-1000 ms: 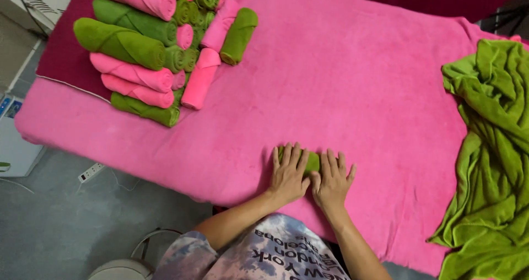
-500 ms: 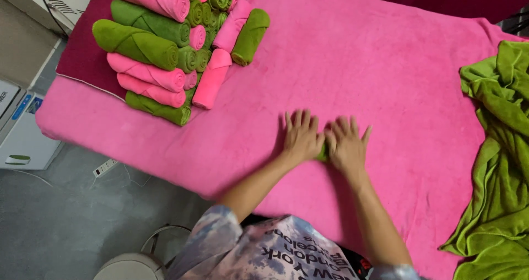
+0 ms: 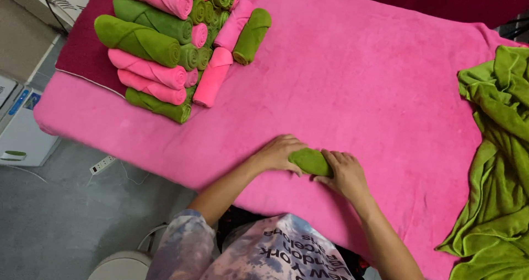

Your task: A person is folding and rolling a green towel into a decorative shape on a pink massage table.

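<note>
Rolled green towel (image 3: 310,161) lies on the pink cover (image 3: 352,81) near the edge closest to you, and both your hands are on it. Your left hand (image 3: 281,153) cups the roll's left end, fingers curled down over it — the fingertips tuck out of sight behind the cloth. Your right hand (image 3: 344,172) wraps the right end, fingers bent over the top and thumb toward you, so the towel sits between the two palms with only its middle showing. Both hands are closed on the roll, not flat.

Well apart, at the far left corner, the stack of rolled towels (image 3: 176,43) — pink and green mixed — rests on a dark red cloth (image 3: 80,54). A loose green sheet (image 3: 496,147) drapes over the right edge of the bed.
</note>
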